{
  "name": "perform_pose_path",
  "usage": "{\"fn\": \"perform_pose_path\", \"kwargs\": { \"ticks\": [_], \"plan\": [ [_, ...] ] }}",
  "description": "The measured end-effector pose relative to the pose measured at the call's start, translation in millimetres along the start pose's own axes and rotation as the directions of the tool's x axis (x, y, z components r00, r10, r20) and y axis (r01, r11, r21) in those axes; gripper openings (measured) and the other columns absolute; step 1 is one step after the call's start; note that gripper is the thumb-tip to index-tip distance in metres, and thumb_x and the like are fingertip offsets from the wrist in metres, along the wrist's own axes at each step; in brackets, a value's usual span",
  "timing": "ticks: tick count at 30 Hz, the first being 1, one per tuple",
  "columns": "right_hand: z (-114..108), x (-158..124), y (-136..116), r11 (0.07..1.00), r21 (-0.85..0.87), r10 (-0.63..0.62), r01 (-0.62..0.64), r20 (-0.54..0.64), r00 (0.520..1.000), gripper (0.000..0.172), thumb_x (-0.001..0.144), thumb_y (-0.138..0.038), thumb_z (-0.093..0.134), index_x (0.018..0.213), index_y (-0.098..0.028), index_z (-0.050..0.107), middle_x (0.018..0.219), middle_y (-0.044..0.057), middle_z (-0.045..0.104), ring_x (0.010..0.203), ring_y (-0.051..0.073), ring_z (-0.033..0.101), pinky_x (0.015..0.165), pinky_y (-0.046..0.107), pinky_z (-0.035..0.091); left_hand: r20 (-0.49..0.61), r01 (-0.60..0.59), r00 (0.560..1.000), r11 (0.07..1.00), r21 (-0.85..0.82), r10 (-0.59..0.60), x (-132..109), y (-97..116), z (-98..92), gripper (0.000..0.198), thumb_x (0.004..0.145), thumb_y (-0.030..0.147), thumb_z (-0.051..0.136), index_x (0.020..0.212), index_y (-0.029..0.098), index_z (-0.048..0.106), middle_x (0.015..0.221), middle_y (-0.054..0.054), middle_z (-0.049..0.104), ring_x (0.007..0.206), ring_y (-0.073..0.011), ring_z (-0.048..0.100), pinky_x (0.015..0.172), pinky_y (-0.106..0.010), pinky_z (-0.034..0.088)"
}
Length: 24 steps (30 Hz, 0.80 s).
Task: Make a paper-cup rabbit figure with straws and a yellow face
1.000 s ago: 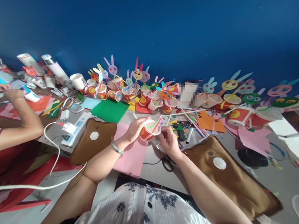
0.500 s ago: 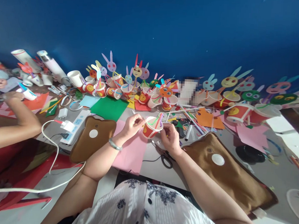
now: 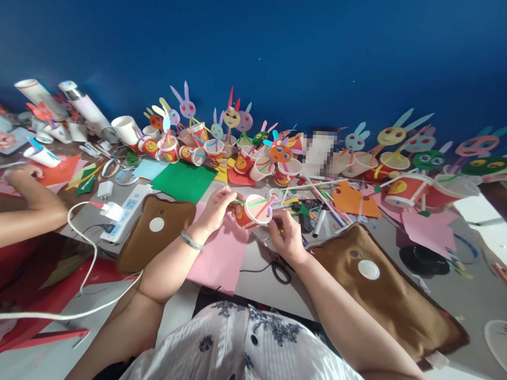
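Observation:
A red paper cup (image 3: 252, 211) with coloured paper strips stuck in it is tilted towards me above the pink paper sheet (image 3: 220, 256). My left hand (image 3: 217, 206) pinches a green strip at the cup's left rim. My right hand (image 3: 285, 235) is curled under the cup's right side and grips it from below. Both hands are closed.
Rows of paper-cup rabbits (image 3: 222, 137) line the blue wall. Brown pads (image 3: 155, 233) (image 3: 384, 287) lie on both sides, scissors (image 3: 281, 271) under my right wrist, a power strip (image 3: 125, 209) at left. Another person's arm (image 3: 27, 212) rests at far left.
The cup has tipped and shifted slightly left and up. My left hand moved from the cup's side to its rim and now pinches the green strip; my right hand dropped lower.

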State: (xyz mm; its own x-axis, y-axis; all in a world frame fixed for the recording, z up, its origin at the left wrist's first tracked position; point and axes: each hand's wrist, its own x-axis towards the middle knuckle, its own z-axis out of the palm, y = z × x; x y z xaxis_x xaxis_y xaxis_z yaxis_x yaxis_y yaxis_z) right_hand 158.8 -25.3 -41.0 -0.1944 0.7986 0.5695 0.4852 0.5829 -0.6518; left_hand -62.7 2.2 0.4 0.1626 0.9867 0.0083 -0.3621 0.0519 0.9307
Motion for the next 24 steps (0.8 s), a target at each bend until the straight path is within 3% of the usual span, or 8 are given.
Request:
{"fn": "perform_pose_path", "kwargs": {
  "ticks": [4,8,11,14,17,21,24],
  "plan": [
    [1,-1,1,1.000,0.011,0.019,-0.020,0.046,0.999,0.007,0.098,-0.026,0.051,0.098,-0.022,0.056,0.087,0.005,0.067,0.069,0.016,0.059,0.064,0.030,0.048,0.003,-0.043,0.999,0.999,0.005,0.043,-3,2,3.0,0.044,0.085,0.048,0.070,0.074,0.020,0.037,0.077,0.002,0.067,0.052,-0.0057,0.056,0.051,-0.020,0.045],
    [2,1,1,0.997,0.029,0.076,-0.078,0.059,0.995,0.009,0.098,-0.028,0.050,0.097,-0.022,0.057,0.084,0.005,0.067,0.069,0.016,0.060,0.065,0.031,0.049,0.066,-0.075,0.996,0.985,0.158,0.065,-6,4,6.0,0.043,0.092,0.053,0.062,0.074,0.020,0.042,0.073,0.002,0.064,0.052,-0.0063,0.055,0.053,-0.022,0.045],
    [1,1,2,0.993,0.050,0.105,-0.108,0.068,0.992,0.012,0.098,-0.029,0.049,0.096,-0.022,0.058,0.084,0.005,0.068,0.071,0.017,0.062,0.067,0.031,0.050,0.118,-0.113,0.989,0.959,0.261,0.085,-6,3,6.5,0.043,0.087,0.049,0.070,0.074,0.020,0.042,0.065,0.005,0.056,0.051,-0.0058,0.051,0.053,-0.021,0.041],
    [0,1,3,0.991,0.070,0.107,-0.113,0.084,0.991,0.014,0.099,-0.031,0.048,0.096,-0.022,0.058,0.085,0.006,0.068,0.072,0.018,0.063,0.068,0.032,0.051,0.134,-0.180,0.981,0.919,0.350,0.141,-5,-1,4.4,0.039,0.077,0.041,0.082,0.087,0.019,0.051,0.065,0.008,0.052,0.058,-0.0071,0.052,0.059,-0.021,0.044],
    [-1,1,4,0.989,0.108,0.083,-0.097,0.128,0.988,0.016,0.100,-0.034,0.047,0.098,-0.022,0.058,0.089,0.007,0.069,0.076,0.019,0.065,0.071,0.034,0.052,0.146,-0.225,0.973,0.872,0.434,0.178,-4,-5,1.8,0.039,0.075,0.038,0.083,0.101,0.017,0.063,0.066,0.005,0.056,0.062,-0.0091,0.052,0.063,-0.023,0.045],
    [-2,0,5,0.987,0.153,0.021,-0.049,0.183,0.983,0.020,0.101,-0.038,0.046,0.103,-0.023,0.057,0.093,0.008,0.068,0.082,0.020,0.065,0.073,0.036,0.053,0.202,-0.218,0.971,0.833,0.509,0.130,-7,-5,2.4,0.029,0.077,0.038,0.080,0.094,0.016,0.072,0.062,0.005,0.053,0.058,-0.0083,0.044,0.057,-0.022,0.038],
    [-3,-1,4,0.988,0.156,-0.015,-0.015,0.184,0.983,0.023,0.095,-0.043,0.057,0.104,-0.023,0.057,0.092,0.007,0.065,0.078,0.020,0.062,0.069,0.035,0.052,0.255,-0.213,0.964,0.801,0.559,0.078,-11,-1,5.3,0.021,0.081,0.035,0.076,0.088,0.015,0.075,0.062,0.004,0.055,0.058,-0.0082,0.042,0.056,-0.023,0.035]
  ]
}}
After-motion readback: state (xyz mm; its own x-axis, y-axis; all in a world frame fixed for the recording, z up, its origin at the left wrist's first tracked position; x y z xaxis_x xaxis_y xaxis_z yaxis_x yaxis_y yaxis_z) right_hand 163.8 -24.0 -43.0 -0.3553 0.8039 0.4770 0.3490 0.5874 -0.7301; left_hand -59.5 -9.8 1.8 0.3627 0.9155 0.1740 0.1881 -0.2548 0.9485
